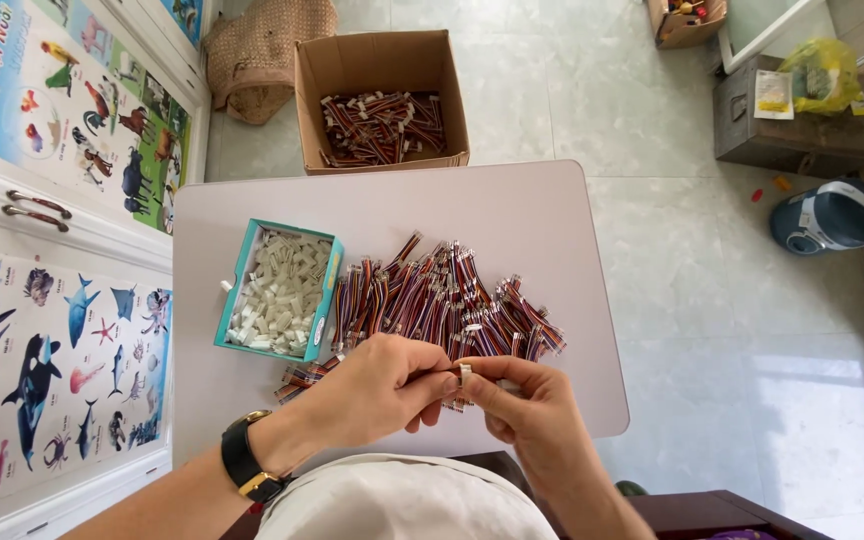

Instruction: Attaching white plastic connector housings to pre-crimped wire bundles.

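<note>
- Head view: the left hand point(377, 385) and the right hand point(527, 410) meet over the near edge of the desk point(252, 205), fingertips touching.
- Left hand: the grip is clenched on a short striped wire bundle point(442, 375), pinched between thumb and fingers. A black wristwatch point(244, 458) with a gold-coloured case sits on this wrist.
- Right hand: the grip is clenched on a small white connector point(464, 372) at the end of the same wire bundle, held between thumb and forefinger.
- The held wire bundle sits between the two hands, above the near edge of the desk and just in front of the wire pile point(442, 300).
- The wire pile, made of many multicoloured wire pieces, lies across the middle of the desk and reaches toward the near edge; a few pieces lie under the left hand.
- A teal box point(235, 285) of white connectors stands at the left side of the desk, touching the left end of the wire pile.
- A cardboard box point(382, 55) holding more wire pieces with white ends stands on the tiled floor point(712, 300), just beyond the far edge of the desk.
- A woven bag point(262, 50) lies on the floor left of the cardboard box.
- A blue and white appliance point(830, 215) rests on the floor, well apart from the right edge of the desk.
</note>
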